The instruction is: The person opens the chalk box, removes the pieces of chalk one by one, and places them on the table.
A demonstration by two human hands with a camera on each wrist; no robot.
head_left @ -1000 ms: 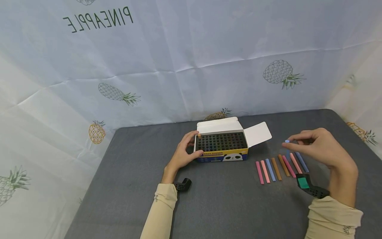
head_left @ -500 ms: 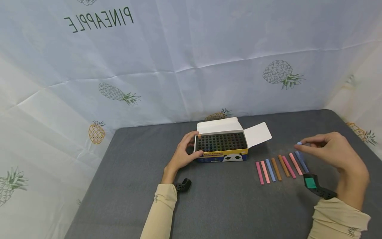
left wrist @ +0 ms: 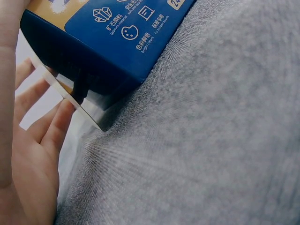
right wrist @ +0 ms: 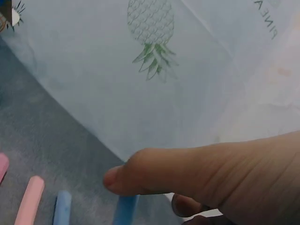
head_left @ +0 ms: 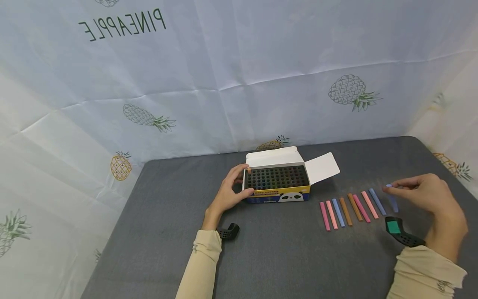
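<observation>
An opened cardboard box of chalk [head_left: 278,196], blue and yellow with a panda face, sits near the table's far side. My left hand [head_left: 228,189] grips its left end, thumb at the front edge and fingers on the far side. Inside is a dark tray [head_left: 278,177] full of holes, with one orange chalk stick [head_left: 249,170] in the far left corner. My right hand [head_left: 429,197] pinches the top of a blue chalk stick [head_left: 393,204] between thumb and forefinger. That stick slants close over the table, to the right of a row of chalk sticks.
The row holds several chalks: a magenta stick [head_left: 325,216] at its left, pink, blue and brown ones between, and a blue stick [head_left: 377,202] at its right. White box flaps [head_left: 323,167] stick out behind and right. A pineapple-print curtain [head_left: 224,116] hangs behind the grey table [head_left: 284,257].
My right hand has moved right and slightly nearer with the blue chalk stick, from over the row to beyond its right end. My left hand and the box stay put.
</observation>
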